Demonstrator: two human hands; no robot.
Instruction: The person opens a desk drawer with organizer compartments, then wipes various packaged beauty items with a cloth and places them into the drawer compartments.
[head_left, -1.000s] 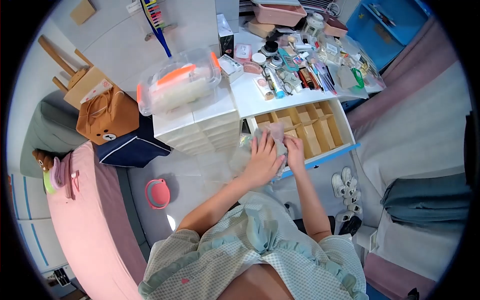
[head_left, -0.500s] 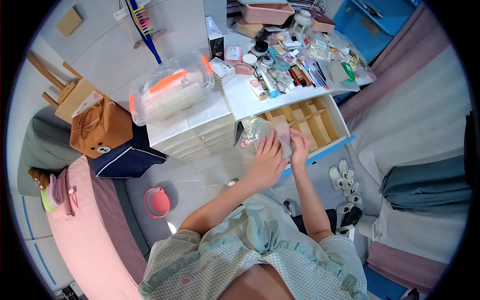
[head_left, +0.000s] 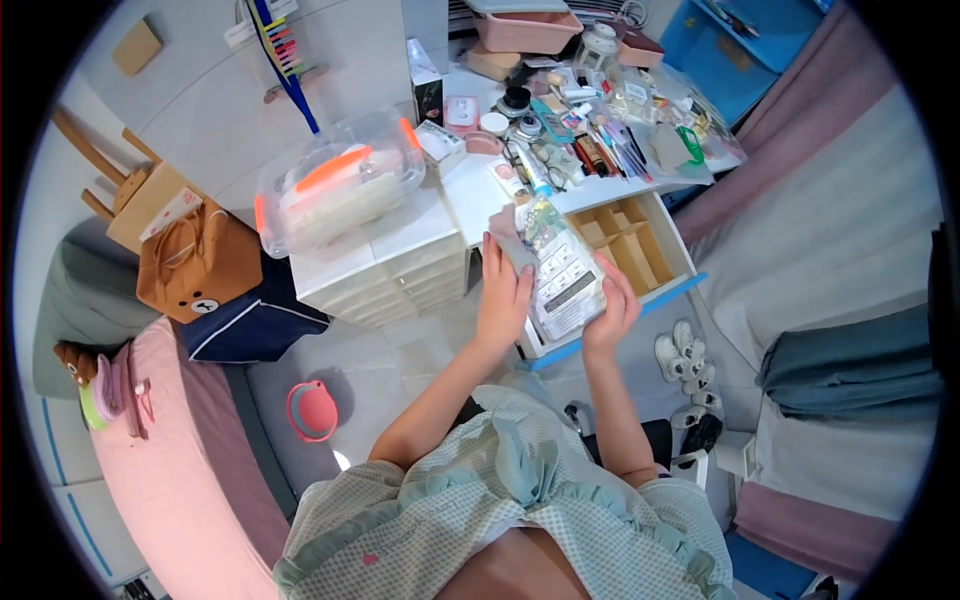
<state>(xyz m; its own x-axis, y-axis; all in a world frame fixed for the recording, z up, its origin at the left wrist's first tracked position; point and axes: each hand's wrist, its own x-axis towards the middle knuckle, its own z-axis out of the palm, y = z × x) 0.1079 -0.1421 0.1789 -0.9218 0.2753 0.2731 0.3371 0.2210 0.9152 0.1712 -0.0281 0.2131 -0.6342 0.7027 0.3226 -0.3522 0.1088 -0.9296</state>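
Note:
My left hand (head_left: 504, 298) is closed on a crumpled greyish-pink cloth (head_left: 511, 240), just left of a clear plastic packet. In my right hand (head_left: 612, 308) is that clear plastic packet (head_left: 568, 283), gripped at its lower right edge. The packet has a white printed face with small diagrams, and shiny, colourful bits show at its top end. Both things are over the front left part of a pulled-out drawer (head_left: 684, 268), whose tan dividers form compartments. The cloth and the packet lie close together, and I cannot tell if they touch.
Behind the drawer, a white desk (head_left: 470, 200) bears many cosmetics, brushes and small boxes. A clear storage box (head_left: 345, 205) with orange latches stands on the cabinet (head_left: 375, 275) to the left. On the floor are a pink basin (head_left: 313, 410) and several white shoes (head_left: 684, 358).
The cloth has moved left with my left hand, which has drawn back from the packet. The packet is now turned with its printed face up, further right, in my right hand.

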